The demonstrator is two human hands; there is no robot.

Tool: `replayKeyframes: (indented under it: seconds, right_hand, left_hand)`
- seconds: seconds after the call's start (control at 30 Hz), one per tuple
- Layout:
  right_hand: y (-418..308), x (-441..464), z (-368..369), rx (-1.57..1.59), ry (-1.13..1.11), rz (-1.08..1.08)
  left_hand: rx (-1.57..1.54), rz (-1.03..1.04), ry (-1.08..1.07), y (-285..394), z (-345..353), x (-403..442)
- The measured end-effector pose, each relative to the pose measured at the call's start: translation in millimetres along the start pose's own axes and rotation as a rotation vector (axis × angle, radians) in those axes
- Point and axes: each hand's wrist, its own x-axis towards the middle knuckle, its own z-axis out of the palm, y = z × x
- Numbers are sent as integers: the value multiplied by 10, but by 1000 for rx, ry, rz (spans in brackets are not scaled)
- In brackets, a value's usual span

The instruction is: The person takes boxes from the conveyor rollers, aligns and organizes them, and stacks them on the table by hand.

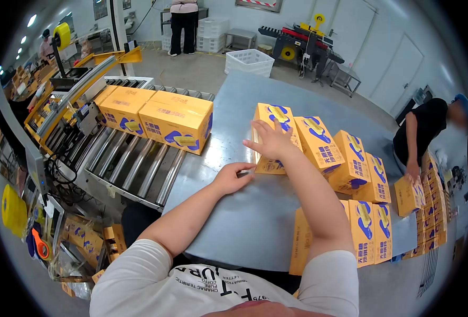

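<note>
My right hand (272, 141) lies with fingers spread on the side of a yellow carton (272, 112) with blue print, the leftmost of a slanting row on the metal table. Just left of that carton's lower end is my left hand (235, 178), loosely curled above the tabletop with thumb and forefinger apart and nothing held. To the right in the row stand a second carton (318, 141) and a third carton (352, 164). Nearer my body, more cartons (365, 227) stand by my right arm.
On the left, a roller conveyor (139, 166) meets the metal table (221, 219) and carries several cartons, the nearest carton (176, 120) at its end. A person (429, 129) at right touches a carton (407, 196) beside stacked cartons (432, 211). White crate (250, 62) beyond.
</note>
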Motion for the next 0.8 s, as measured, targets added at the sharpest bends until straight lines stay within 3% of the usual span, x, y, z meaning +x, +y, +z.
replayKeyframes:
  seconds: [0.1, 0.2, 0.3, 0.43, 0.5, 0.6, 0.7, 0.8]
  right_hand:
    - [128, 62, -126, 17, -108, 194]
    - [710, 235, -37, 14, -102, 288]
    - [824, 33, -320, 35, -150, 390]
    - [1434, 145, -98, -101, -153, 454]
    - [1423, -52, -161, -144, -102, 651]
    - [1466, -115, -180, -394, -274, 818]
    - [1512, -157, -43, -390, -199, 742]
    - [1619, 11, 106, -79, -38, 478]
  left_hand:
    - [103, 137, 27, -1, -10, -28]
    - [45, 100, 70, -47, -45, -4]
    - [-42, 124, 139, -59, -36, 3]
    - [-88, 70, 118, -45, -26, 6]
    - [-60, 74, 94, -37, -30, -9]
    - [-51, 95, 77, 3, -23, -25]
    - [-165, 112, 105, -53, 7, -15]
    - [-340, 90, 142, -137, 21, 30]
